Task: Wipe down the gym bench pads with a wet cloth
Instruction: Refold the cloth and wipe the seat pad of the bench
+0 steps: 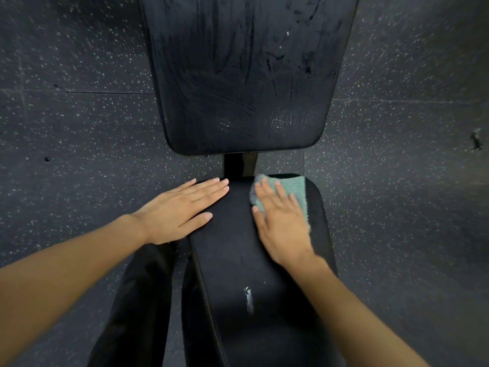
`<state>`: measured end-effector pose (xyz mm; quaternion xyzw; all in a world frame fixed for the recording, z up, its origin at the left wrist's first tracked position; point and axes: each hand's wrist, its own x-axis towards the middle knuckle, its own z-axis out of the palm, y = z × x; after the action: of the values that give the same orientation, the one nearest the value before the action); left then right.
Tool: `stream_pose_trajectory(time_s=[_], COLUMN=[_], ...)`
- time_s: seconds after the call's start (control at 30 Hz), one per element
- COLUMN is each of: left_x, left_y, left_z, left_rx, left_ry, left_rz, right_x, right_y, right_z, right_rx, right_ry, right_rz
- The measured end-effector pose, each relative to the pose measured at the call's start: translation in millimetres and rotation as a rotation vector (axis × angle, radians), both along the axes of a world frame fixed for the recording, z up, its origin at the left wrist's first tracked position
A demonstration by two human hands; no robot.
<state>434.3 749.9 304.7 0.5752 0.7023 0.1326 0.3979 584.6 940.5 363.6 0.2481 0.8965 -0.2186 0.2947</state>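
Observation:
A black gym bench runs up the middle of the view. Its back pad [243, 75] at the top shows wet streaks. The seat pad [238, 260] lies nearer to me, with a small whitish scuff low on it. A green cloth [295, 189] lies on the far right corner of the seat pad. My right hand [280, 221] presses flat on the cloth with fingers spread. My left hand [182, 207] rests flat and open on the seat pad's far left edge, holding nothing.
Dark speckled rubber floor [79, 141] surrounds the bench on both sides. A black frame post [239, 165] joins the two pads across a narrow gap. My dark trouser leg [140, 300] is left of the seat pad.

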Motion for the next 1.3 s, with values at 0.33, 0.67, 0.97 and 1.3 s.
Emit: stream_pose_trajectory(time_s=[0.33,0.67,0.97,1.3], left_x=[1.7,2.6,2.1,-0.6], left_y=[0.9,0.9,1.0,2.5], left_z=[4.5,2.0,0.0,1.1], left_rx=[-0.013,-0.025,-0.016,-0.028], left_ry=[0.018,0.023,0.023,0.009], left_rz=[0.017,0.018,0.017,-0.008], right_x=[8.5,12.7,0.1,31.0], right_y=[45.8,53.5,-33.6,4.4], right_z=[-0.9,-7.6,27.7,37.5], right_rx=[-0.079,-0.017,-0.222,-0.1], right_ry=[-0.033,0.0,0.024,-0.045], right_rz=[0.165,-0.096,0.063,0.117])
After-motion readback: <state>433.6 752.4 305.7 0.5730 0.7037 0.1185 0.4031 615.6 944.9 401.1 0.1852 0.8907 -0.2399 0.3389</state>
